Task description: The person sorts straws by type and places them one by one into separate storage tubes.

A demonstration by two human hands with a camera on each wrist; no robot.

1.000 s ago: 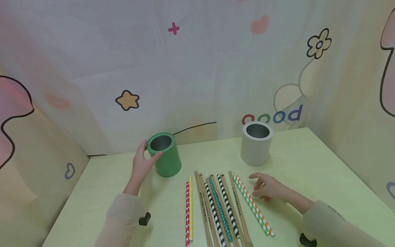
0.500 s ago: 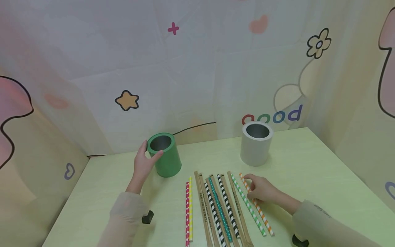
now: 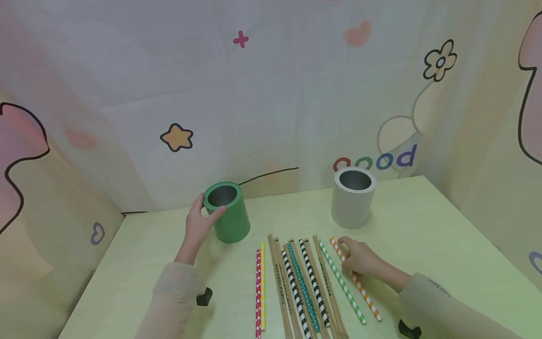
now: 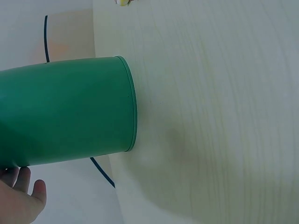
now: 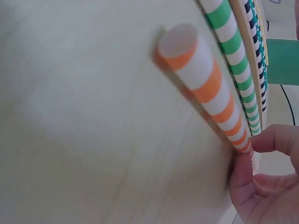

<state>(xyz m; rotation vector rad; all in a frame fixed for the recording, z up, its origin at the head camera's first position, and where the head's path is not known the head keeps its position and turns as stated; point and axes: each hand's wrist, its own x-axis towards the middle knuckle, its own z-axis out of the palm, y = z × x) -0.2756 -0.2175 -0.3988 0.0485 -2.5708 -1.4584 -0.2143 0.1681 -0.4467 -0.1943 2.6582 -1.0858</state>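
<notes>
In the head view my left hand [image 3: 199, 228] holds the green cup [image 3: 233, 221], thumb at the near rim and fingers round its left side. The cup stands upright on the table; its dark inside shows from above. Thumb and fingers of my right hand [image 3: 362, 259] pinch an orange-and-white striped paper straw [image 3: 367, 298] near its far end. Close up in the right wrist view, that straw's near end [image 5: 205, 84] points toward the camera, just over or on the tabletop. A green-and-white striped straw [image 3: 344, 285] lies beside it on the left.
A white cup [image 3: 353, 209] stands upright at the back right. Between the hands lie brown paper strips [image 3: 279, 287], black-and-white straws [image 3: 314, 282] and a teal dotted straw [image 3: 303, 287]. Left of them are a yellow straw [image 3: 263, 287] and a red dotted straw [image 3: 258, 292].
My right hand has moved left onto the orange-striped straw and pinches it. That straw has separated from the green-striped one, a gap opening between them. My left hand stays on the green cup.
</notes>
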